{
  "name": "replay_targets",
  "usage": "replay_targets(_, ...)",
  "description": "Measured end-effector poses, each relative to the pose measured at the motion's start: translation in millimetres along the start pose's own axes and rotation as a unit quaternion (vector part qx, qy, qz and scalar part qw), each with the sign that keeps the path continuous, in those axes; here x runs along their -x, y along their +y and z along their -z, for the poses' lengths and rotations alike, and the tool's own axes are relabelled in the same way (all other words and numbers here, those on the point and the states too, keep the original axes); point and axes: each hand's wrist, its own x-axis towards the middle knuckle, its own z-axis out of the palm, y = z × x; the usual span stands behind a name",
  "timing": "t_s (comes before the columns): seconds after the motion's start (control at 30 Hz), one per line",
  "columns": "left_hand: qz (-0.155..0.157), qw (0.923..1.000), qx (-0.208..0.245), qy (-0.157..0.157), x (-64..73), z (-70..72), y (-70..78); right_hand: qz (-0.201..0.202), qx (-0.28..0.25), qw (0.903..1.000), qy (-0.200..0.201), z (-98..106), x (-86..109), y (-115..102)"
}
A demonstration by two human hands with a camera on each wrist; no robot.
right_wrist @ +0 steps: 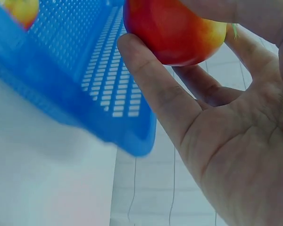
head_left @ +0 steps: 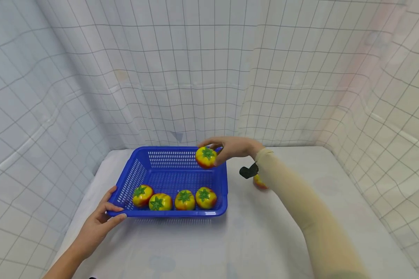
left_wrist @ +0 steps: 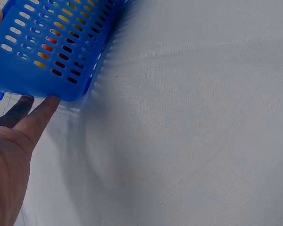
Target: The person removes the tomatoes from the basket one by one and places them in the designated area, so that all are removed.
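Note:
My right hand (head_left: 235,149) holds a red-and-yellow tomato-like fruit (head_left: 206,157) with a green star-shaped top, above the back right corner of a blue plastic basket (head_left: 181,213). In the right wrist view, thumb and fingers grip the fruit's smooth red side (right_wrist: 179,37). Several similar fruits, one of them this fruit (head_left: 185,200), sit in a row along the basket's front wall. My left hand (head_left: 96,228) grips the basket's front left corner, with the thumb at the front rim. The left wrist view shows two fingers (left_wrist: 40,115) against the basket's perforated wall.
Another such fruit (head_left: 260,182) lies on the white tabletop (head_left: 265,232) right of the basket, partly hidden by the right forearm and a black wrist device (head_left: 248,171). Grid-patterned white curtains (head_left: 209,77) enclose the back and both sides.

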Motion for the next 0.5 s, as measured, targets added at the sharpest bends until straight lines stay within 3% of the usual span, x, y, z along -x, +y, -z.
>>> replay_targets(0.5, -0.001, 1.0000, 0.002, -0.005, -1.0, -0.2, -0.3, -0.035, -0.007, 0.9975, 0.061, 28, 63.0, 46)
